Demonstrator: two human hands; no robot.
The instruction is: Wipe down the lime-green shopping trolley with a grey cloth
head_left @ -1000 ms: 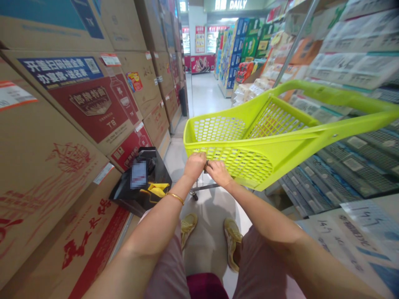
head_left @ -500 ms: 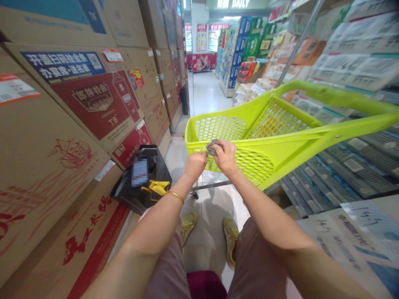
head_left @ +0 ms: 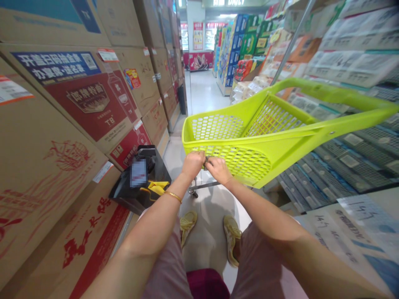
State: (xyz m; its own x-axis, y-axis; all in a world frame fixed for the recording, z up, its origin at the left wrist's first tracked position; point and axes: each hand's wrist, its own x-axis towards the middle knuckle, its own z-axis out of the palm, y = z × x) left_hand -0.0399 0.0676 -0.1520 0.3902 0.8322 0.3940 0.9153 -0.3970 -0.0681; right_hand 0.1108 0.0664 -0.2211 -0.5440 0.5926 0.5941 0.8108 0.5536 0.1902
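A lime-green shopping cart (head_left: 218,142) stands in front of me, its basket side pierced with rows of holes. My left hand (head_left: 193,162) is closed at the lower part of that side, near the corner, and appears to grip the cart; its fingertips are hidden. In my right hand (head_left: 220,169) is a crumpled dark grey cloth (head_left: 207,162), pinched close beside the left hand. Only a small piece of the cloth shows between the two hands. Both hands are below the basket's rim.
Stacked cartons (head_left: 93,104) wall the left side. A black bag (head_left: 156,166) with a yellow ribbon stands against them. Packaged goods (head_left: 346,62) fill the right side, with a metal pole (head_left: 293,41) before them. A cart wheel (head_left: 193,192) rests on the floor near my shoes.
My right hand has moved down with the cloth, from the basket's rim to the holed side, close by the left hand. The left hand keeps its place on the cart. The view has shifted slightly.
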